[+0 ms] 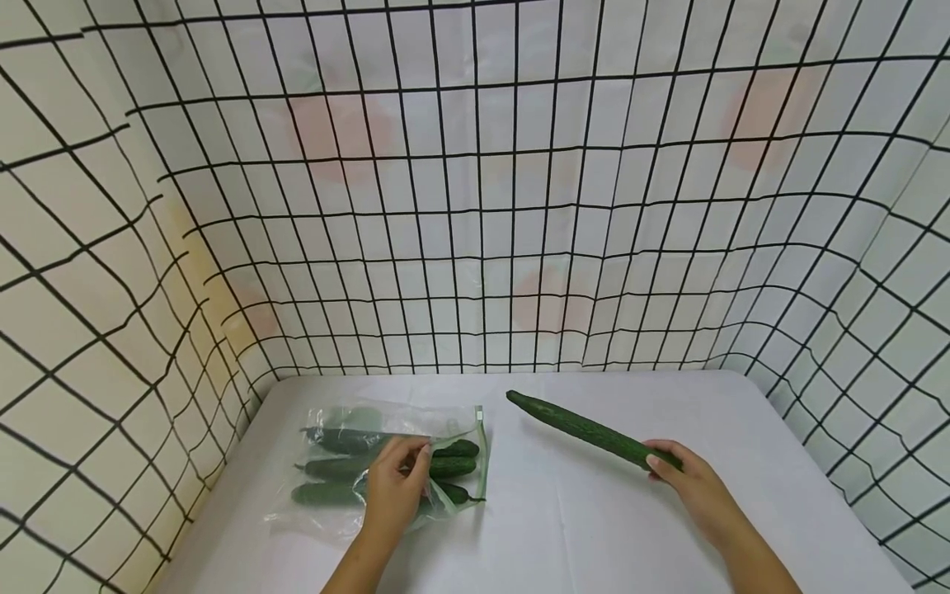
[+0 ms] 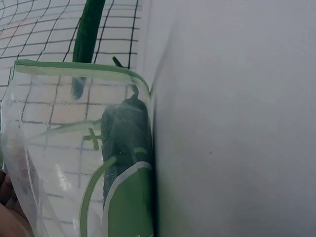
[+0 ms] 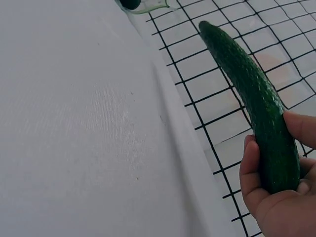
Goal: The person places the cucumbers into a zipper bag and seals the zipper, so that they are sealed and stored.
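My right hand (image 1: 690, 480) grips one end of a long dark green cucumber (image 1: 582, 427), whose other end points up and left toward the bag. In the right wrist view, the thumb and fingers wrap the lower end of this cucumber (image 3: 264, 108). At the left, my left hand (image 1: 397, 488) pinches the upper layer of a clear zip bag (image 1: 481, 454) with a green-edged mouth facing right. Several cucumbers (image 1: 453, 467) lie side by side inside it. The left wrist view shows the bag's green rim (image 2: 74, 64) and printed plastic, with the hand (image 2: 11, 217) partly cut off.
A white cloth-covered table (image 1: 571, 511) lies under everything. Black wire grid panels (image 1: 475, 206) stand along its back, left and right sides, with pale sheets behind them.
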Demonstrator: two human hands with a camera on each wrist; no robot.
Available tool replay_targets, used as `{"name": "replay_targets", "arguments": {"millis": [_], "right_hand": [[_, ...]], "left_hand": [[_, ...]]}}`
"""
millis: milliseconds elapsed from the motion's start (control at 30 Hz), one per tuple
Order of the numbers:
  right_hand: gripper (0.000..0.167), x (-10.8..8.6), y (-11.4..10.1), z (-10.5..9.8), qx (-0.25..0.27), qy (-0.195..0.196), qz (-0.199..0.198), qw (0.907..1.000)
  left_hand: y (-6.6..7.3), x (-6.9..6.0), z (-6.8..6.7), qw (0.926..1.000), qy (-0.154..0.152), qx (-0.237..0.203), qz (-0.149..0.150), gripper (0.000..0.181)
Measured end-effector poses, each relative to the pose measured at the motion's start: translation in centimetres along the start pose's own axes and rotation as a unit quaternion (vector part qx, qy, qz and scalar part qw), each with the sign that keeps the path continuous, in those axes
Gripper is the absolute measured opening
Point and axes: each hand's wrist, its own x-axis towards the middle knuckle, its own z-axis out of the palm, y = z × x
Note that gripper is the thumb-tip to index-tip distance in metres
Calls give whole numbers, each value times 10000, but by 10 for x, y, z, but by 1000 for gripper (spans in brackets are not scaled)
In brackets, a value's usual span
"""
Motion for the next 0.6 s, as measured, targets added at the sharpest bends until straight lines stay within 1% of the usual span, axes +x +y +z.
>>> {"name": "replay_targets", "arguments": {"millis": [300,500,600], "right_hand": [[44,-6,7,0,369,-564,-235,9975],[42,-6,6,4,354,-924,-215,9949],[43,-5,3,7,270,-1081,-241,9935]], "left_hand": [[5,0,0,10000,-32,13,-54,13],[8,-1,-1,10000,-15,37,29,13],[8,-1,-1,10000,10,70,-5,12]]}}
